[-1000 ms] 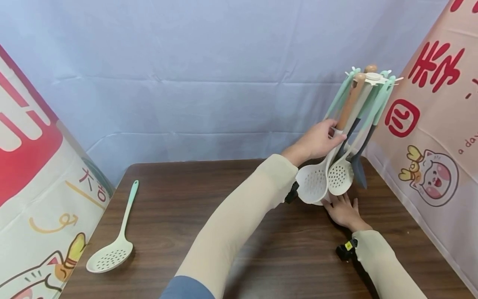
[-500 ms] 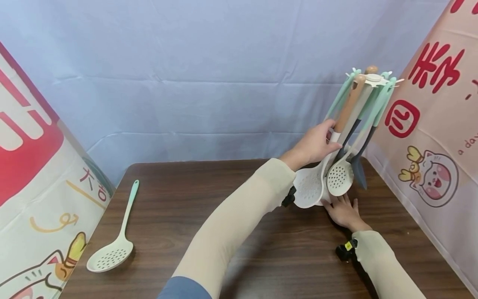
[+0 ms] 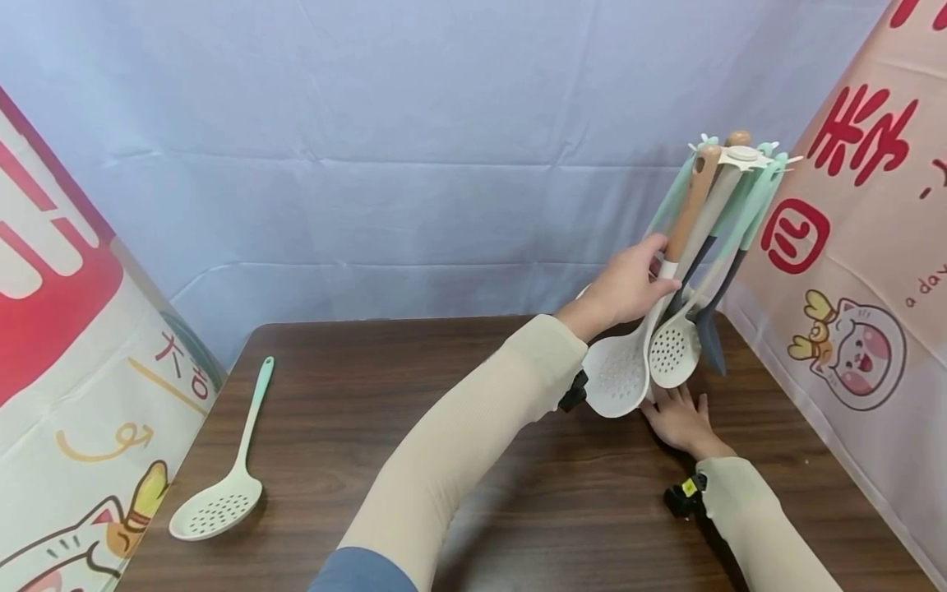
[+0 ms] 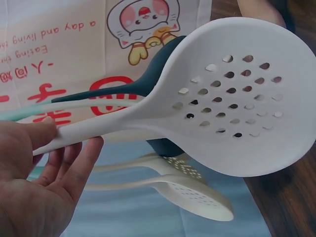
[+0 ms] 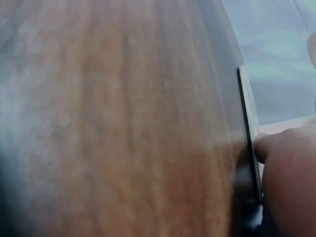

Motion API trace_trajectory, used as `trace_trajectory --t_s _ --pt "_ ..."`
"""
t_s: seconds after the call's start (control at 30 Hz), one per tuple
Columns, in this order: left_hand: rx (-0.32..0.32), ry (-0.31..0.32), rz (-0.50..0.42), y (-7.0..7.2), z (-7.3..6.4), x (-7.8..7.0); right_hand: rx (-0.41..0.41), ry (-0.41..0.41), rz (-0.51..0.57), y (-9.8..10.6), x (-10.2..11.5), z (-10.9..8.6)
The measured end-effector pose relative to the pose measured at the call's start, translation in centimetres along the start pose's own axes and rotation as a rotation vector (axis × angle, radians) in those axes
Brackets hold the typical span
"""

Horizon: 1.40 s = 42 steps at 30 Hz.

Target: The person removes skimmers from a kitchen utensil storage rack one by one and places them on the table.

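Note:
My left hand (image 3: pixel 625 284) pinches a white skimmer (image 3: pixel 617 374) with a wooden handle at its neck, just below the wood. Its perforated bowl hangs downward, and its handle top overlaps the rim of a white utensil rack (image 3: pixel 742 154). The left wrist view shows thumb and fingers around the white shaft, with the wide bowl (image 4: pixel 232 98) beyond. Low at the rack's foot, my right hand (image 3: pixel 681 419) rests with fingers spread, touching the base (image 5: pixel 250 113), which shows as a pale edge in the right wrist view. Most of that base is hidden behind the skimmer.
Other utensils hang on the rack, among them a small slotted spoon (image 3: pixel 673 353) and a dark blue-grey utensil (image 3: pixel 710 341). A cream skimmer (image 3: pixel 218 506) with a mint handle lies on the left of the brown table (image 3: pixel 385 395). Printed cloths flank the table.
The left hand has shifted the skimmer slightly: its bowl hangs a little lower, and its handle top has moved a bit left. The right hand has stayed at the base.

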State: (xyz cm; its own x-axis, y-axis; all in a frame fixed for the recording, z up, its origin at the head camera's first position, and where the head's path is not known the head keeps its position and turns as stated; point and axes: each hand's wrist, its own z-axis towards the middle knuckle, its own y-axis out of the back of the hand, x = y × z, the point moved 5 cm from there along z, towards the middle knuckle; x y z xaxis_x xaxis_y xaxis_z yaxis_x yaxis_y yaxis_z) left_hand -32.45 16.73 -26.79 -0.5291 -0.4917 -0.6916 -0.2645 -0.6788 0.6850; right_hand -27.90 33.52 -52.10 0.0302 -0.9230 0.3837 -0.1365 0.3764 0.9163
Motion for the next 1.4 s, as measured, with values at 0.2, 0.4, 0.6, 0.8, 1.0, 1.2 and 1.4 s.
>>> trace_trajectory --t_s 0.2,0.4,0.6,0.8,1.0,1.2,1.4 --pt "-0.008 -0.026 -0.03 0.2 -0.3 0.2 0.005 -0.001 0.007 -0.1 0.1 0.0" --pt "-0.015 -0.042 -0.014 0.4 -0.4 0.1 0.007 -0.011 0.012 -0.2 -0.3 0.1" --pt "-0.018 -0.035 0.002 0.7 -0.7 -0.1 0.004 -0.004 0.011 -0.3 -0.4 0.2" --pt "-0.02 -0.054 0.008 1.3 -1.0 -0.2 0.009 -0.02 0.018 -0.3 -0.3 0.2" --pt "-0.011 -0.08 0.008 1.5 -1.4 -0.1 0.01 -0.022 0.021 -0.3 -0.1 0.1" --pt "0.0 -0.109 -0.014 1.6 -2.0 0.2 0.013 -0.018 0.016 -0.2 -0.1 0.0" --pt "-0.017 -0.132 -0.045 2.2 -2.7 0.5 0.01 -0.019 0.013 -0.2 -0.2 0.1"
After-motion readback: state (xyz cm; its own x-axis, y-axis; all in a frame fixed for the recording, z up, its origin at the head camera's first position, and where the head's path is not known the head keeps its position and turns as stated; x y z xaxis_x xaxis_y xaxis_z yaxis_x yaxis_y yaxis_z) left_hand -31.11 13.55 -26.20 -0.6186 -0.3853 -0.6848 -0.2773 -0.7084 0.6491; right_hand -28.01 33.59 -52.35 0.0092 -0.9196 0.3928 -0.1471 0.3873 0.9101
